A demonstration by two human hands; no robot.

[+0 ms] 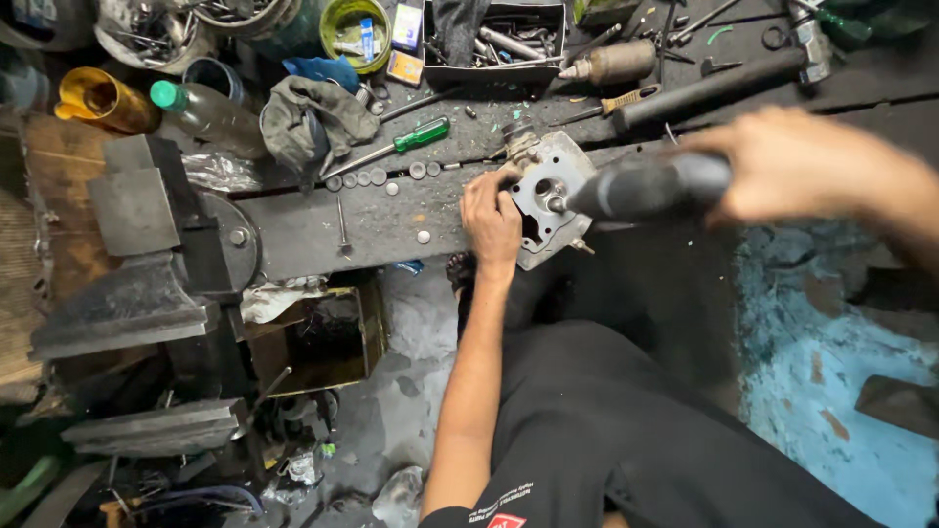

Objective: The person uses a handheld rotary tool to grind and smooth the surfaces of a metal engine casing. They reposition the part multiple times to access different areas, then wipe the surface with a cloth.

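Observation:
A grey metal engine part (551, 196) with round holes rests on the edge of a dark workbench (323, 230). My left hand (491, 217) presses on the part's left side and steadies it. My right hand (812, 161), blurred by motion, grips the black handle of a tool (646, 186). The tool's front end meets a hole in the middle of the part.
A black bench vise (156, 244) stands at the left. On the bench lie a green-handled screwdriver (406, 139), a row of small round discs (377, 178), a grey rag (308, 117), a hammer (724, 83), a tray of tools (494, 44) and a plastic bottle (201, 110).

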